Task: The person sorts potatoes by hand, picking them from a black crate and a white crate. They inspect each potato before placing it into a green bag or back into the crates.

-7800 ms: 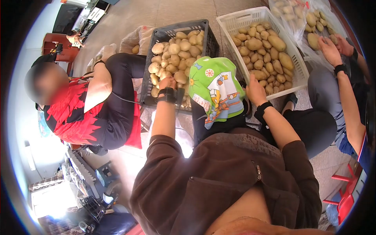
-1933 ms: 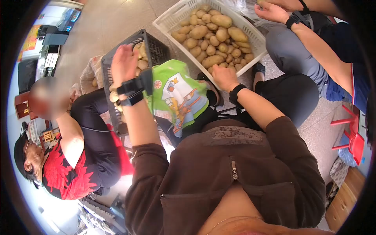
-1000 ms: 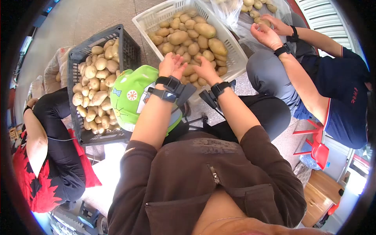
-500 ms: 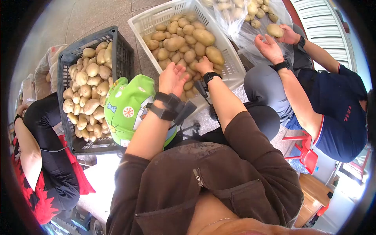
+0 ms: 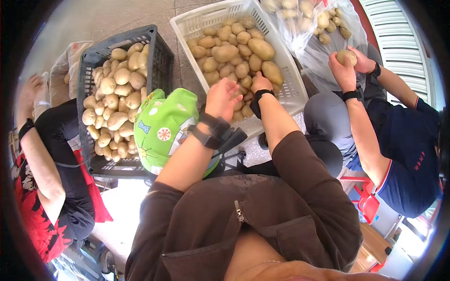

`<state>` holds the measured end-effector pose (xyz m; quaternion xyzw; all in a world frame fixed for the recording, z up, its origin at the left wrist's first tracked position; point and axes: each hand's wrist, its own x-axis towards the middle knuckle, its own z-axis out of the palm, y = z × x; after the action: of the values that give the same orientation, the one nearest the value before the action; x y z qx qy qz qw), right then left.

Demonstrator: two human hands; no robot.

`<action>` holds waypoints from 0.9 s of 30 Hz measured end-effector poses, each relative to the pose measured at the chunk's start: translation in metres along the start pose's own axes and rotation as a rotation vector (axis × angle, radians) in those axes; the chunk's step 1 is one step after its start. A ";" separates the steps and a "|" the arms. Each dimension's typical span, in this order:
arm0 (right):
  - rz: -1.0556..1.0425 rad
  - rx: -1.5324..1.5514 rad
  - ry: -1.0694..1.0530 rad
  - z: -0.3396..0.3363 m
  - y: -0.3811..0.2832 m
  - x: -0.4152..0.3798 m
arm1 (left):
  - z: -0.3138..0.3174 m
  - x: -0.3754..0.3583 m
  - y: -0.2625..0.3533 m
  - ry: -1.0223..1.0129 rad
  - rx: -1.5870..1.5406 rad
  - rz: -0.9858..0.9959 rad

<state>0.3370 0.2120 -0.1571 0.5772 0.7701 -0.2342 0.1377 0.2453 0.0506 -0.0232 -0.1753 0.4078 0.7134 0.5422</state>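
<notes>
My left hand hovers at the near side of a white plastic crate, palm turned up and fingers apart, with nothing in it. Inside the crate lies a heap of potatoes of mixed sizes, the biggest toward the right. Down among them reaches my right hand, its fingers curled against the potatoes. Its fingertips are hidden, so whether one is gripped does not show. Dark straps circle both my wrists.
Left stands a black crate of potatoes, partly covered by a green patterned cloth. A person on the right holds a potato by a clear plastic bag with potatoes. Another person's arm is at far left.
The view has shifted, so the crates sit further right. The person on the right has brought both hands together around a potato. The left person's hand has risen. My hands keep similar poses.
</notes>
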 end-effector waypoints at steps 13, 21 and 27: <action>-0.024 1.452 -0.623 -0.084 -0.030 -0.086 | -0.003 0.007 -0.006 -0.008 0.071 -0.036; -0.434 1.272 0.021 -0.079 -0.032 -0.160 | -0.006 0.007 0.000 -0.169 -0.074 0.001; -0.783 0.336 0.404 0.014 -0.007 -0.183 | -0.002 -0.012 0.011 -0.287 -0.129 0.050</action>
<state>0.3840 0.0527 -0.0792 0.2915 0.8927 -0.2728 -0.2089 0.2393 0.0404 -0.0117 -0.0959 0.2835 0.7691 0.5647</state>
